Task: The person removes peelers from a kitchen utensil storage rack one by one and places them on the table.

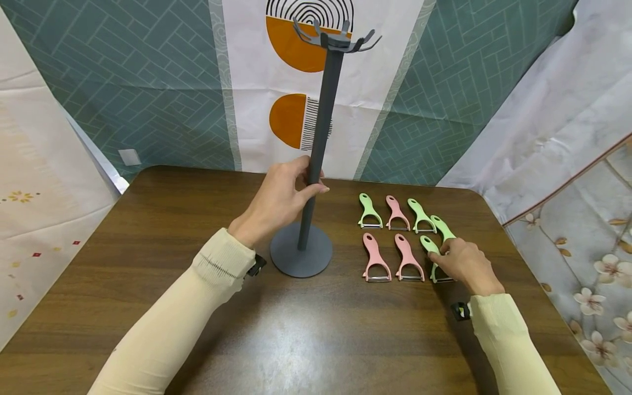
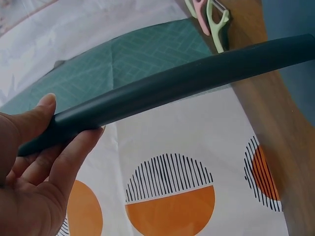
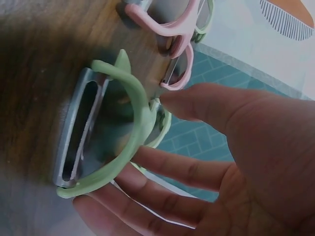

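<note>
My left hand [image 1: 276, 197] grips the dark grey pole of an upright stand [image 1: 326, 109] partway up, thumb across the front. In the left wrist view, the thumb and fingers lie on opposite sides of the pole [image 2: 162, 88]. My right hand [image 1: 466, 266] is at the nearest green peeler [image 1: 428, 244] in the front row. In the right wrist view, thumb and loosely extended fingers lie either side of this peeler [image 3: 135, 98], fingertips right at its frame. Another green peeler [image 1: 441, 225] lies just behind that hand.
Two pink peelers [image 1: 375, 255] continue the front row leftward. Behind them lie two green peelers and a pink peeler [image 1: 395, 211]. The stand has a round base [image 1: 301, 266] and curved hooks [image 1: 338, 41] on top. Patterned cloth [image 1: 163, 99] hangs behind the wooden table [image 1: 316, 340].
</note>
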Tool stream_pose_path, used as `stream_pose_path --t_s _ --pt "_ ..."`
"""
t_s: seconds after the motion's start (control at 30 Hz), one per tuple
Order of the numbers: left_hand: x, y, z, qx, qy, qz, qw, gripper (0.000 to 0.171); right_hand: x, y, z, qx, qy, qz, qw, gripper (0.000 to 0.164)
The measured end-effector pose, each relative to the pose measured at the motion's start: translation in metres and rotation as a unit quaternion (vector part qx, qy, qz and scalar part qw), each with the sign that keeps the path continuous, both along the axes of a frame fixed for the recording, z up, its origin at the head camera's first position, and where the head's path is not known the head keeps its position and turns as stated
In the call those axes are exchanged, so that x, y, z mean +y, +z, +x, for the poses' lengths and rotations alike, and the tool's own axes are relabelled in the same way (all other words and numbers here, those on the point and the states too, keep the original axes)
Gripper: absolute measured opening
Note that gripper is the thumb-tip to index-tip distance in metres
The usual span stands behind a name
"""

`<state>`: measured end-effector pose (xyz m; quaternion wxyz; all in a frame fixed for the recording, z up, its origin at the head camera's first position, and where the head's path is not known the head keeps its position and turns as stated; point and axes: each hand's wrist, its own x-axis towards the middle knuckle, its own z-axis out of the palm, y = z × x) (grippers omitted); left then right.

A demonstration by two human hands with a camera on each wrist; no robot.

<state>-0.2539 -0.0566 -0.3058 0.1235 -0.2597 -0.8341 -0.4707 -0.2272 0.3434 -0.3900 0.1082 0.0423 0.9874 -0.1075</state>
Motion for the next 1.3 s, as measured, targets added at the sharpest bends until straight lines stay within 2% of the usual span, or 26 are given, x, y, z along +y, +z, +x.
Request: stream_pose_path --t_s 0.17,0.4,0.7,1.03,1.3 --pt "0.000 0.002 -0.003 0.000 0.007 -0.006 1.0000 0.016 -0.003 0.003 -0.002 0.018 -0.006 0.003 1.000 0.041" --pt "0.001 0.003 -0.009 -0.009 0.011 -0.009 0.9999 0.016 -0.009 0.005 -0.003 0.086 -0.013 0.005 0.996 0.042" --pt "0.000 0.002 -0.023 -0.009 0.020 -0.006 0.9997 0.016 -0.023 0.006 -0.002 0.205 -0.009 -0.025 0.978 0.036" --pt "-0.001 0.001 -0.031 -0.013 0.034 0.003 0.9993 0.017 -0.039 0.012 -0.010 0.222 0.017 -0.033 0.974 0.034" --pt "0.000 -0.001 -0.032 -0.005 0.039 0.000 0.9992 0.019 -0.054 0.016 -0.017 0.265 0.035 -0.041 0.963 0.045"
